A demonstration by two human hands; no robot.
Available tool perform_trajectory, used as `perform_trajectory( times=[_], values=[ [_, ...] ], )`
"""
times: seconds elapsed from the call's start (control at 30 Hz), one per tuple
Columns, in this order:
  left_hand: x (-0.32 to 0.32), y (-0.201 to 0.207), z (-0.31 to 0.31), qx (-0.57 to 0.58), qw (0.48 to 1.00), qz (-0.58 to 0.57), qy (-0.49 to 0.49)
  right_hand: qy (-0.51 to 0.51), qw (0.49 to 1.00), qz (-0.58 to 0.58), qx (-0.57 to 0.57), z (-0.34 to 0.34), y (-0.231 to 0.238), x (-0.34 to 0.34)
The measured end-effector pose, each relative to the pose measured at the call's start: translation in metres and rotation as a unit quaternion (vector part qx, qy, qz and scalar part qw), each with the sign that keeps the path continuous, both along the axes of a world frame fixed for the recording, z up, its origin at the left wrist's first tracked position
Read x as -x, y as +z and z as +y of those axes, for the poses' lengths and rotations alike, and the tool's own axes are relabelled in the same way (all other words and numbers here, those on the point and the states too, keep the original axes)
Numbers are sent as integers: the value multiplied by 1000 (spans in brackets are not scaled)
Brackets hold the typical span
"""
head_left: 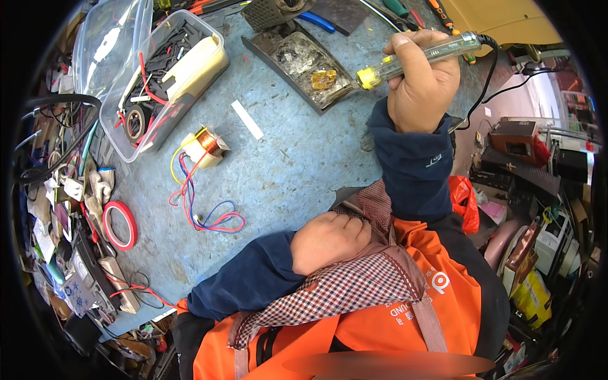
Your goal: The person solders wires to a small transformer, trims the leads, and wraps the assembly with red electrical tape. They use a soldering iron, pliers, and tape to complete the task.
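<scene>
My right hand is closed around a soldering iron with a clear, yellow-collared handle and a black cord. Its front end points left, at the right edge of a dark metal tray. An amber lump like rosin lies in that tray amid grey residue. My left hand rests curled at the near table edge against the checked apron; whatever its fingers hold, if anything, is hidden. On the table left of centre sits a small copper-wound coil with yellow, red and blue leads.
A white strip lies between coil and tray. At the far left stands a clear plastic box of black tubing and tape. Red tape and clutter line the left edge. Hand tools lie at the back right.
</scene>
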State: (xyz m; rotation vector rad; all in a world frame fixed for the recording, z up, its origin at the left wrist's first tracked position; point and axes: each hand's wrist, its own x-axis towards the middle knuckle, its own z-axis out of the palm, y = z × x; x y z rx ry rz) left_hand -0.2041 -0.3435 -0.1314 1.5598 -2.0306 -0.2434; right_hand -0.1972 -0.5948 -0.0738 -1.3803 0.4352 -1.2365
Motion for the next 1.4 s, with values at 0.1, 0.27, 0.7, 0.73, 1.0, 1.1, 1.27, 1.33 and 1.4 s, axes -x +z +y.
perform_trajectory(
  times=[0.1, 0.27, 0.7, 0.73, 1.0, 1.1, 1.27, 1.33, 1.4],
  values=[
    [0, -1, 1, -4, 1000, -3, 0, 13, 1000, 4, 3, -2, 3, -2],
    [0, -2, 1, 0, 1000, 1, 5, 24, 1000, 18, 10, -7, 1, -4],
    [0, -1, 2, -12, 1000, 14, -1, 21, 1000, 23, -2, -6, 2, -7],
    [0, -1, 2, -12, 1000, 19, 1, 22, 999, 24, -5, -5, 3, -8],
    [-2, 0, 1, -7, 1000, 9, 0, 27, 999, 18, 9, -12, -2, -8],
    [-2, -2, 1, -7, 1000, 0, -1, 26, 999, 20, 17, -17, -4, -9],
    [-2, -4, 1, -1, 1000, 0, 0, 19, 999, 17, 21, -17, -4, -9],
    [-1, -4, 1, 2, 1000, 3, 1, 7, 1000, 7, 29, -18, -5, -7],
    [0, -3, 2, -3, 1000, 4, 0, 4, 1000, -13, 5, -16, -1, -5]
  ],
)
